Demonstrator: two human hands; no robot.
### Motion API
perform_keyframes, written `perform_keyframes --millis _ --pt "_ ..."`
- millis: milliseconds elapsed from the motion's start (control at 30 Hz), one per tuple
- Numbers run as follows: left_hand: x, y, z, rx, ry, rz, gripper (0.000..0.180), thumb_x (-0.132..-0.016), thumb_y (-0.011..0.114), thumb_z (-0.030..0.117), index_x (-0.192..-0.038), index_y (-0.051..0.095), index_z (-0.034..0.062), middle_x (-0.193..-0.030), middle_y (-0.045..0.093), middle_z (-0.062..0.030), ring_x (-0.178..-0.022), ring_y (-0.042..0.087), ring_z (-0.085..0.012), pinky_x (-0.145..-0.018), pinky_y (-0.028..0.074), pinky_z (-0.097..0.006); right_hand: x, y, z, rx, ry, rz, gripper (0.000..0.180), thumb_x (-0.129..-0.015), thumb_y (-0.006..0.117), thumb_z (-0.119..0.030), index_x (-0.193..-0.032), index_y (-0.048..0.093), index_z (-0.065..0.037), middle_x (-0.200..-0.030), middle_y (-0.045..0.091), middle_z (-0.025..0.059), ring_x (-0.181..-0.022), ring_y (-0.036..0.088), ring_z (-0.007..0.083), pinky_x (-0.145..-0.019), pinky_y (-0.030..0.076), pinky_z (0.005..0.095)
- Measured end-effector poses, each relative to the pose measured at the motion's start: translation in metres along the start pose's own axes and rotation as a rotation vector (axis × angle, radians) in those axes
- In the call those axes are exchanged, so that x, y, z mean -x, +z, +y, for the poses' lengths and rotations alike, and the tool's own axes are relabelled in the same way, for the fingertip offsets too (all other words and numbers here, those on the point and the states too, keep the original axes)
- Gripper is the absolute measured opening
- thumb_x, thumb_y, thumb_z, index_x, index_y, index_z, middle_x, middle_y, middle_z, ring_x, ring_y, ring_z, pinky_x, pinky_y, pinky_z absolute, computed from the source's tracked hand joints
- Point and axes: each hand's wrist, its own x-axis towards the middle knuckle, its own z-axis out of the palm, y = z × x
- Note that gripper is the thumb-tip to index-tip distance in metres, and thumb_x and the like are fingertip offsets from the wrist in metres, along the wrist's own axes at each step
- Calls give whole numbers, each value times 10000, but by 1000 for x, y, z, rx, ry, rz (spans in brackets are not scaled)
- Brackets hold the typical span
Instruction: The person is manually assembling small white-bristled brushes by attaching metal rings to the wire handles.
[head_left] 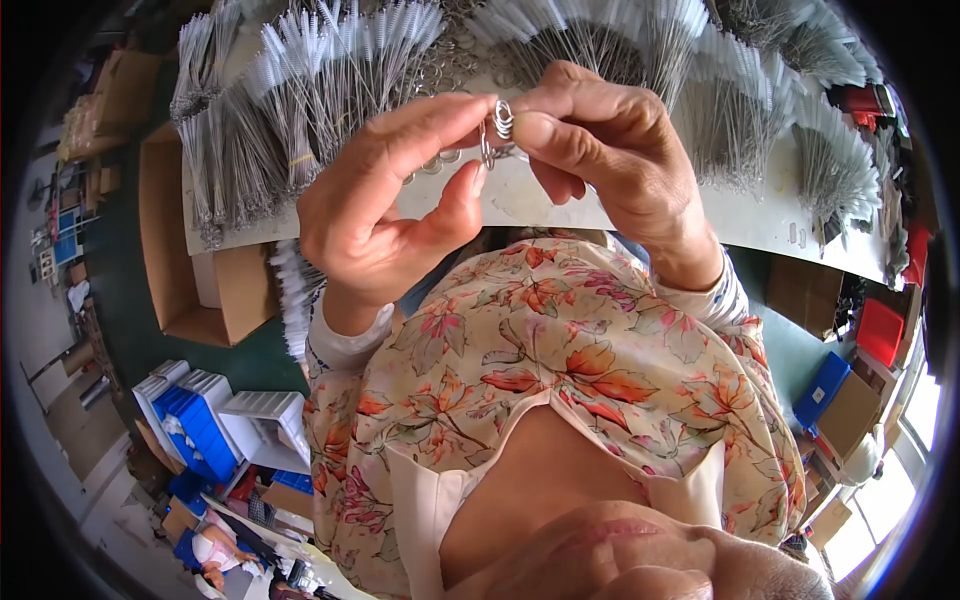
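Note:
Both of my hands are raised close together above the near edge of the table. Between the index fingertip and thumb of my left hand (375, 205) is a thin metal ring (487, 147), seen nearly edge-on. My right hand (618, 145) pinches a small cluster of shiny metal loops (504, 119) between thumb and index finger. The loops sit right beside the ring; whether they touch or are linked, I cannot tell. Loose metal rings (432, 165) lie on the table behind my left hand.
Bundles of thin wire-handled brushes (290, 110) with pale bristles crowd the white table (590, 212), more at the right (740, 110). A cardboard box (205, 290) stands below left, near blue and white crates (195, 425). Red (880, 333) and blue bins (822, 392) are at right. Another person (220, 550) is at lower left.

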Motion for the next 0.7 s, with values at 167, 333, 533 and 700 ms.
perform_keyframes --millis 167,333,533,700 --pt "-6 -4 -1 -9 -15 -9 294 -679 663 -76 -970 635 -44 -902 656 -144 -743 656 -185 -653 535 -246 -6 4 6 -15 -56 -14 170 -843 631 -169 -890 675 -12 -726 535 31 -599 527 69 -510 406 201" --pt "-11 -7 3 -11 -156 -45 277 -666 660 -81 -939 648 -33 -896 663 -126 -732 653 -161 -643 534 -238 -14 1 7 20 -15 -26 134 -813 667 -165 -862 679 -41 -678 602 4 -574 543 48 -486 402 181" --pt "-28 -14 0 -10 -22 -129 224 -671 622 -114 -882 655 -46 -872 665 -133 -758 654 -159 -670 543 -239 -14 -5 -4 59 55 -119 124 -800 678 -138 -841 657 -23 -743 638 14 -624 561 37 -504 414 175" --pt "-26 -10 5 103 -204 -162 256 -691 606 -136 -933 640 -59 -921 652 -134 -794 647 -160 -713 547 -248 -9 -6 5 21 81 -94 117 -821 655 -138 -854 639 -26 -768 614 -7 -645 511 28 -551 411 186"
